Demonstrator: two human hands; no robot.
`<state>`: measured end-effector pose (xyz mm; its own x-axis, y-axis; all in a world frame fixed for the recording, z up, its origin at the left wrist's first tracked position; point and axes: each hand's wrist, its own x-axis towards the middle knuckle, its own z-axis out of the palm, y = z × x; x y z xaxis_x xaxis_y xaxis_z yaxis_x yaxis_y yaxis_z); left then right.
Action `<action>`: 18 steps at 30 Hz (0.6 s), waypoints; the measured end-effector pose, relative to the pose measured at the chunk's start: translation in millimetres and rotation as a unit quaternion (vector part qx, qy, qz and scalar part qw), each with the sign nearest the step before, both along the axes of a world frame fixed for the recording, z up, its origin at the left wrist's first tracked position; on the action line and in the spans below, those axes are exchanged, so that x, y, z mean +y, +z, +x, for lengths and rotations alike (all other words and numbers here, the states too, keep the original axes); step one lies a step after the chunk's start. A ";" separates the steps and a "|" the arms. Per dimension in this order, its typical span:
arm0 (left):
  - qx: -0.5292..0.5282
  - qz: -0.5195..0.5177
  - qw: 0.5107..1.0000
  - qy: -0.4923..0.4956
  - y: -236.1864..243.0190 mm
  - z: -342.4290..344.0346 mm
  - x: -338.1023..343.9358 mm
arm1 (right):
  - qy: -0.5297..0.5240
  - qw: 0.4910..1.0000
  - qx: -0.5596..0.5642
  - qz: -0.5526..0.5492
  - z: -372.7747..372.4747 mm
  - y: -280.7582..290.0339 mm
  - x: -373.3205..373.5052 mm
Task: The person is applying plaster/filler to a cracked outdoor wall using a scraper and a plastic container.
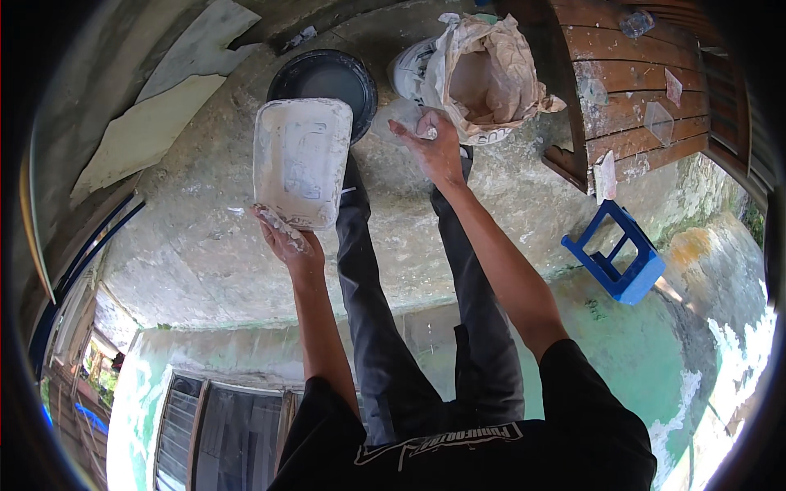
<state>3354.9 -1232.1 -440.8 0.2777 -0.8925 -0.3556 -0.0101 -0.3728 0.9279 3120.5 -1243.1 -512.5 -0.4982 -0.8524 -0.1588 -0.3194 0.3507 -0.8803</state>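
My left hand (286,237), dusted white, grips the near edge of a pale rectangular plastic tub (266,159). White residue coats the tub's inside, and no heap of material shows in it. It is held over the near part of a round black basin (360,82). My right hand (438,147) is closed on a translucent plastic piece (393,116), whose exact shape I cannot make out. Just beyond that hand stands an open paper sack (512,82) with its rim folded outward and pale powder inside.
A white bucket (409,69) stands beside the sack. To the right are a wooden slatted bench (606,74) with small plastic pieces on it and a blue stool (630,282) lying tipped over. Flat board pieces (151,127) lie at the left wall.
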 end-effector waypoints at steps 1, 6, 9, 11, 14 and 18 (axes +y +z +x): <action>0.133 0.011 0.990 0.036 -7.8 7.5 -2.0 | 0.045 0.993 0.102 -0.025 9.4 -16.1 -2.7; 0.088 0.038 0.995 0.036 -54.2 52.9 -10.2 | 0.115 0.983 0.144 0.022 63.6 -95.7 -44.2; 0.103 0.064 0.991 0.048 -81.5 82.3 -14.8 | 0.184 0.957 0.222 0.013 88.9 -158.5 -66.1; 0.084 0.066 0.992 0.066 -94.5 101.7 -15.7 | 0.202 0.910 0.361 0.009 108.1 -193.5 -80.4; 0.040 0.056 0.996 0.056 -110.6 117.1 -13.5 | 0.186 0.882 0.428 0.065 118.1 -241.4 -88.4; -0.118 0.034 0.988 -0.095 -141.1 151.4 -4.6 | 0.146 0.887 0.430 0.087 118.8 -281.2 -85.1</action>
